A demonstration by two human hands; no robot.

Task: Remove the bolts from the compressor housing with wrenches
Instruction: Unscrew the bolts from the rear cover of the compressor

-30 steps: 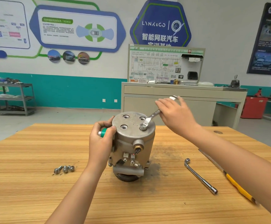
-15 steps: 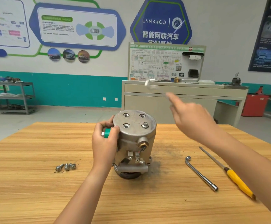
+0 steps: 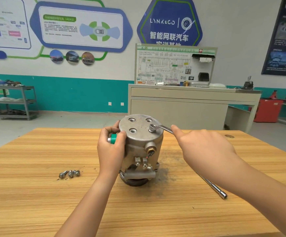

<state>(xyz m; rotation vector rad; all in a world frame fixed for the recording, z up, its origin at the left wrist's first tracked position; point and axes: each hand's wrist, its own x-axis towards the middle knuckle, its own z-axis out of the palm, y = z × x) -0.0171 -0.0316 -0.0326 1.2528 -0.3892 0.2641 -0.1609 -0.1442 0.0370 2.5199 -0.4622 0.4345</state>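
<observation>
A grey metal compressor housing stands upright on the wooden table. Its top plate shows three empty bolt holes and one bolt at the right. A silver wrench has its ring end seated on that bolt, handle pointing right. My right hand holds the handle; the fingers under it are hidden. My left hand grips the housing's left side, fingers curled around a green-capped port. Three removed bolts lie on the table to the left.
An L-shaped socket wrench lies on the table at the right, partly behind my right forearm. A beige workbench with a wiring display board stands beyond the table. A metal shelf cart is at far left, a red cabinet far right.
My right hand lifted the wrench off the bolt, swung it up and away, then set its ring end back on the bolt with the handle now pointing right. My left hand stayed on the housing.
</observation>
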